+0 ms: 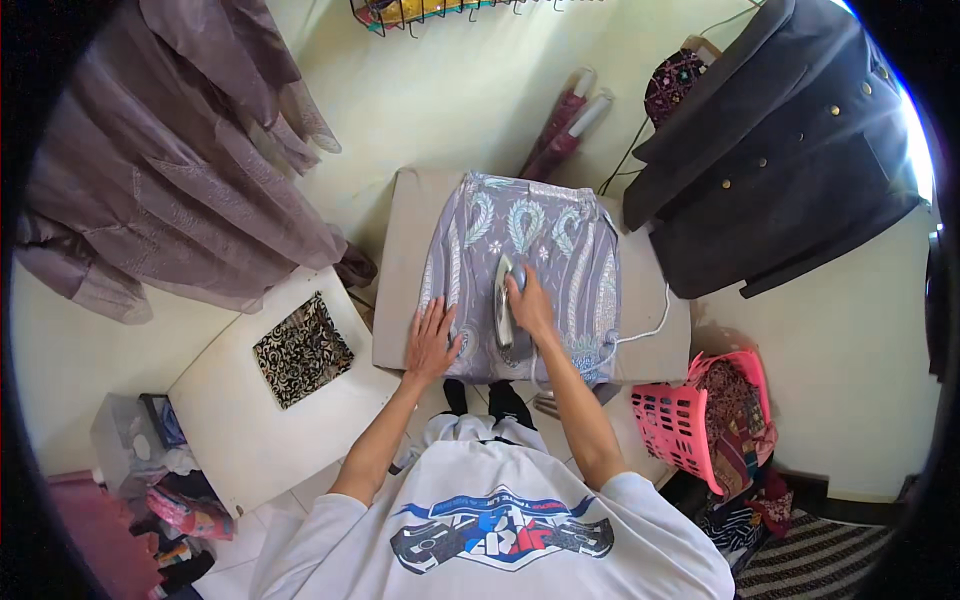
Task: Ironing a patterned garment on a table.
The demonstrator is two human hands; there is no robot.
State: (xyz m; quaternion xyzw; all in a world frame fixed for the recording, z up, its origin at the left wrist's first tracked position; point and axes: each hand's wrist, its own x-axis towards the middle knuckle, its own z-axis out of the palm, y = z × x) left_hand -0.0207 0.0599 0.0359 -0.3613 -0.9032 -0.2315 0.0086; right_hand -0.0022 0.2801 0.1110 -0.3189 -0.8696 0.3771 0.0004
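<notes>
A grey-purple patterned skirt (555, 300) with an elastic waistband lies spread on a beige padded ironing board (409, 225), its waistband at the far side. My right hand (532, 304) grips the handle of an electric iron (505, 319), which rests on the middle of the skirt with its tip pointing away from me. My left hand (433, 341) lies flat, fingers apart, on the skirt's lower left edge. The iron's white cord (651, 330) loops over the right side of the board. The iron's soleplate is hidden against the fabric.
A folded black-and-cream cloth (304, 349) lies on a white table (247, 420) to the left. Sheer mauve garments (195, 180) hang at upper left, a dark buttoned jacket (765, 157) at upper right. A pink laundry basket (675, 420) of clothes stands at right; wrapped rolls (562, 127) lean behind the board.
</notes>
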